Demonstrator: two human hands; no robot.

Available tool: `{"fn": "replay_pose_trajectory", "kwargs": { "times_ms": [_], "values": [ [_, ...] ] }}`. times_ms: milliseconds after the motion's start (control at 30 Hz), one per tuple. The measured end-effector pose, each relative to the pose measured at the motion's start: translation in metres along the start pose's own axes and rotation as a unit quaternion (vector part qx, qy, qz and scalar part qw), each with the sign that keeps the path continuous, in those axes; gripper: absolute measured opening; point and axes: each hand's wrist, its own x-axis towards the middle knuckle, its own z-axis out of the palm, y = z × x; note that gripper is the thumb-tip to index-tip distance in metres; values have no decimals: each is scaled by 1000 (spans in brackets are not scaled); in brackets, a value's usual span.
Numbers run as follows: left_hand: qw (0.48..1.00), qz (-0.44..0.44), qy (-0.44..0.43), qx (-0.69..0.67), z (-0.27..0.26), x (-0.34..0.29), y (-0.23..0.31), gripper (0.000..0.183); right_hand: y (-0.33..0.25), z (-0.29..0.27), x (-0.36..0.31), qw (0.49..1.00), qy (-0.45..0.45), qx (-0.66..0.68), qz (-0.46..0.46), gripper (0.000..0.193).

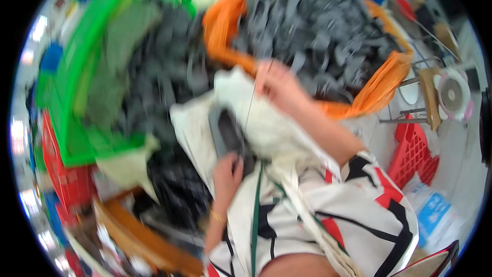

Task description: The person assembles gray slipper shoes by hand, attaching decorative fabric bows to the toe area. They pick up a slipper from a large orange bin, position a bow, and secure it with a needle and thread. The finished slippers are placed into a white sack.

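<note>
My left hand (227, 177) is closed on the near end of a grey shoe upper (219, 132). The upper has a long dark opening and lies over white cloth (192, 123) on my lap. Farther up and to the right, my right hand (277, 81) is raised with its fingers pinched together, blurred by motion. A thin dark thread (250, 107) runs from its fingers down toward the upper. Whether a needle is there is too small to tell.
A green plastic basket (66, 118) at the left holds many grey pieces. At the far side, an orange bag (376, 90) is full of similar pieces. A black plastic bag (179, 187), a red crate (69, 184), a white fan (452, 93) and a red basket (410, 149) stand around.
</note>
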Motion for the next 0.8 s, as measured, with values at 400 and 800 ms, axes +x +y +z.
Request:
{"fn": "replay_pose_trajectory", "kwargs": {
  "times_ms": [400, 800],
  "values": [
    [997, -20, 79, 16, 0, -13, 2, 20, 20, -8, -20, 994, -49, -67, 73, 17],
    [996, -26, 79, 35, -2, -12, -1, 19, 55, 7, -40, 940, -128, -228, 219, 17]
  ]
}}
